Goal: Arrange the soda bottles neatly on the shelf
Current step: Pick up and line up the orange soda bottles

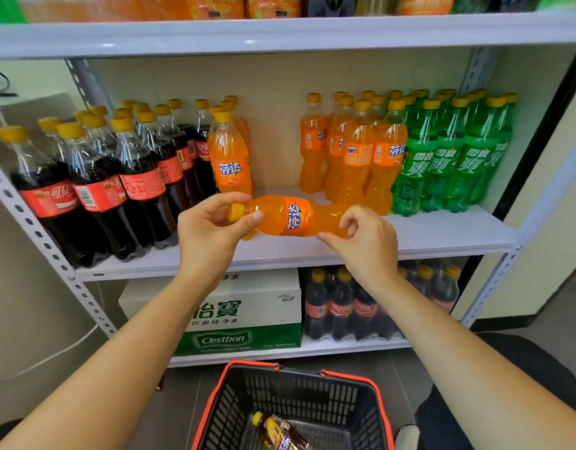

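While rows of cola bottles [98, 190], orange bottles [355, 157] and green bottles [442, 164] stand on the shelf [442, 233], a loose orange bottle [293, 217] is held sideways over the shelf's front, left hand [208, 235] gripping its cap end, right hand [367, 241] pinching its base. Mid-shelf room looks unfilled, and the basket [371, 394] below the shelf holds at least one more.

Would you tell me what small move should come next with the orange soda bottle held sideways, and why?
Probably tip the orange plastic soda bottle upright, cap up: the left-hand grip holds its yellow-capped neck, the right-hand grip its base, and it lies sideways before the gap between standing orange bottles on the white shelf.
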Available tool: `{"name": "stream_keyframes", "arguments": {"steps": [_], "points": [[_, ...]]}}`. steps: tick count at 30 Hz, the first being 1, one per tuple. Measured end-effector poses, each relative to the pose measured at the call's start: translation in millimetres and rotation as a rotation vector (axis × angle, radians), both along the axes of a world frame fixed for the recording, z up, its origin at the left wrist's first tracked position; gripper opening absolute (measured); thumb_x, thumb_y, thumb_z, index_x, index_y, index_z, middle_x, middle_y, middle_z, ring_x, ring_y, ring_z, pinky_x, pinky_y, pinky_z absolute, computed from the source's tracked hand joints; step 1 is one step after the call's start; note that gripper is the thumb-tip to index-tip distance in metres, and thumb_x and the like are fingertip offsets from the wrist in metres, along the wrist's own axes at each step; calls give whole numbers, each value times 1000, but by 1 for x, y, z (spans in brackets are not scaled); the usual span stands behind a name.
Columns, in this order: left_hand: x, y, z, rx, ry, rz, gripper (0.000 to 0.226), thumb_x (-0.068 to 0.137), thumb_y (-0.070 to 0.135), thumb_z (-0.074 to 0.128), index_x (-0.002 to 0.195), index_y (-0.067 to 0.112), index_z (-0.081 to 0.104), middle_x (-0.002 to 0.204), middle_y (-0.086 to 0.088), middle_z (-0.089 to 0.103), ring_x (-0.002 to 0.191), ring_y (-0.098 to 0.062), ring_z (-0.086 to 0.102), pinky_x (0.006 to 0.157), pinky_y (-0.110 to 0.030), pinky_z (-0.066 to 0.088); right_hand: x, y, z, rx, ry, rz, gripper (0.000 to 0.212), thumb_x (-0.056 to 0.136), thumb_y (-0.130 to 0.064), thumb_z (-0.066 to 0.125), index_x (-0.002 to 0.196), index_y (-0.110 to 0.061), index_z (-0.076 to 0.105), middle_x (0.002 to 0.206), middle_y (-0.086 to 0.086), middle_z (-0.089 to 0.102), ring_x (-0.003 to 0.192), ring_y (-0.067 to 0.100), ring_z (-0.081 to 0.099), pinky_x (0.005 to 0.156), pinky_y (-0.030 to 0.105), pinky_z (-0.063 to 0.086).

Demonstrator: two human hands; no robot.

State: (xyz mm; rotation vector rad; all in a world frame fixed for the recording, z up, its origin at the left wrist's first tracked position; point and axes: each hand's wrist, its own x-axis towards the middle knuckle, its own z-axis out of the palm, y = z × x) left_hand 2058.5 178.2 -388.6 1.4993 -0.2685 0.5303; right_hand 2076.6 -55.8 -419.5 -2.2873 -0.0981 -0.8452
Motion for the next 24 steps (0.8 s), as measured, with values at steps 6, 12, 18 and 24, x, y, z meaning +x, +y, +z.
{"name": "stream_keyframes", "arguments": {"steps": [6,12,18,24], "points": [[6,21,23,84,-97,3,33,77,11,88,104,28,77,94,-6,80,93,-29,77,85,-44,63,25,13,3,-250,142,267,88,74,-43,87,150,-36,42,140,0,58,128,27,48,96,41,42],[19,40,31,20,-97,-85,59,82,14,84,134,29,60,113,-4,78,109,-22,74,88,-31,60,39,45,-4,26,143,398,72,75,-39,87,140,-31,55,128,-1,66,116,24,59,93,42,51],[40,54,-11,253,117,62,46,88,8,79,132,8,66,117,-7,76,112,-17,71,96,-31,58,54,71,-7,233,158,501,57,78,-32,85,130,-29,62,117,-9,69,107,14,63,89,31,51],[63,44,-53,408,213,254,84,80,25,88,151,16,44,144,-1,54,127,-23,56,99,-32,50,74,77,-5,437,159,480,45,85,-16,80,126,-18,60,115,0,69,105,16,66,91,31,53]]}}
